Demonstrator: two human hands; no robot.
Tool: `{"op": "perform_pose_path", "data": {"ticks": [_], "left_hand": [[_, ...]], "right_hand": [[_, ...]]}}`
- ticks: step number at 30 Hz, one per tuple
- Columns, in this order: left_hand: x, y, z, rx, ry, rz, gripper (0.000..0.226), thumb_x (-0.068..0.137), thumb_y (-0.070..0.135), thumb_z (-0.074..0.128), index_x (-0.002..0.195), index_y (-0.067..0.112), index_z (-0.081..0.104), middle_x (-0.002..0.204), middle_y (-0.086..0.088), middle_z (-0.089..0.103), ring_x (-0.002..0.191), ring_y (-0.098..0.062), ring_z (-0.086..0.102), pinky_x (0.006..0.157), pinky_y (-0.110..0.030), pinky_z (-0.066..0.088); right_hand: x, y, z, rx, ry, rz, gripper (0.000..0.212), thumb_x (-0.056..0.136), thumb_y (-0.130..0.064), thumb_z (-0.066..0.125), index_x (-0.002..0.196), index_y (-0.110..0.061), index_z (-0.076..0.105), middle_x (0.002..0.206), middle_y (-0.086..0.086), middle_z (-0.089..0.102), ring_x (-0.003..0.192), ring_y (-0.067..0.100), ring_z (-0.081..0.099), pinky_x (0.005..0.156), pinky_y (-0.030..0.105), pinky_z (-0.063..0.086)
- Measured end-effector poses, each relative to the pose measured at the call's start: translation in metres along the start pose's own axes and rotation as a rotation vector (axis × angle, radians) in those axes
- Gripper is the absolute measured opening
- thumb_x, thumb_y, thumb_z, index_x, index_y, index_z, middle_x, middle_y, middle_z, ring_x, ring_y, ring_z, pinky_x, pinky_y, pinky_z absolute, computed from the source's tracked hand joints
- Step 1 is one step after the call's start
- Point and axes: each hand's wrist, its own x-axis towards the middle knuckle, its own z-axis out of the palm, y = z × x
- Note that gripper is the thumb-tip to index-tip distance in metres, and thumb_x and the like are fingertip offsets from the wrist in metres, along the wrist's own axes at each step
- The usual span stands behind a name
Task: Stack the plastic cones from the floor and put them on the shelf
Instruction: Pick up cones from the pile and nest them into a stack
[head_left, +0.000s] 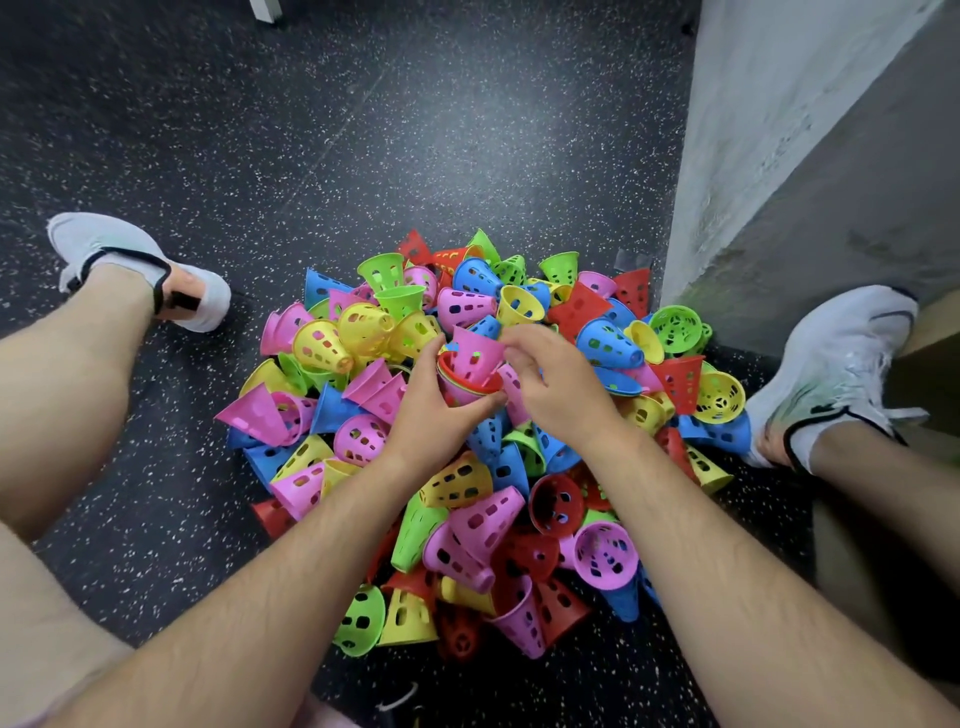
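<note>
A big pile of perforated plastic cones (467, 499) in pink, yellow, green, blue and red lies on the dark speckled floor between my legs. Above its middle my left hand (431, 410) grips a short stack of nested cones (470, 371), pink on top with red and green rims showing under it. My right hand (556, 384) is at the stack's right side, its curled fingertips touching the top pink cone's rim. Whether those fingers pinch the rim I cannot tell. No shelf is in view.
My two feet in white shoes (145, 270) (841, 364) flank the pile. A grey concrete pillar (810, 171) rises at the right, close behind the cones. Dark speckled floor (363, 130) stretches beyond the pile.
</note>
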Motion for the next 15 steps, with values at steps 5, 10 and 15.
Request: {"op": "perform_pose_path", "data": {"ticks": [5, 10, 15], "left_hand": [[0.001, -0.002, 0.000, 0.000, -0.031, 0.012, 0.080, 0.077, 0.022, 0.090, 0.143, 0.020, 0.045, 0.133, 0.003, 0.057, 0.116, -0.001, 0.060, 0.095, -0.012, 0.049], [-0.001, -0.007, 0.003, 0.039, -0.047, 0.000, 0.084, 0.077, 0.028, 0.090, 0.145, 0.018, 0.043, 0.131, 0.004, 0.056, 0.118, -0.007, 0.059, 0.090, -0.006, 0.046], [-0.001, -0.008, 0.000, 0.048, -0.035, -0.015, 0.087, 0.076, 0.032, 0.091, 0.147, 0.020, 0.042, 0.134, 0.002, 0.056, 0.121, -0.008, 0.059, 0.098, -0.014, 0.048]], "right_hand": [[0.004, 0.012, 0.004, -0.083, 0.080, 0.157, 0.031, 0.094, -0.012, 0.047, 0.119, -0.015, 0.065, 0.119, -0.002, 0.063, 0.116, 0.015, 0.052, 0.101, 0.028, 0.040], [0.014, 0.030, 0.022, -0.534, -0.093, 0.193, 0.028, 0.096, -0.033, 0.043, 0.106, -0.025, 0.068, 0.110, -0.004, 0.064, 0.113, 0.024, 0.047, 0.098, 0.040, 0.036], [0.016, 0.035, 0.030, -0.690, -0.159, 0.211, 0.029, 0.097, -0.032, 0.040, 0.114, -0.024, 0.063, 0.129, 0.002, 0.056, 0.126, 0.025, 0.038, 0.104, 0.041, 0.029]]}}
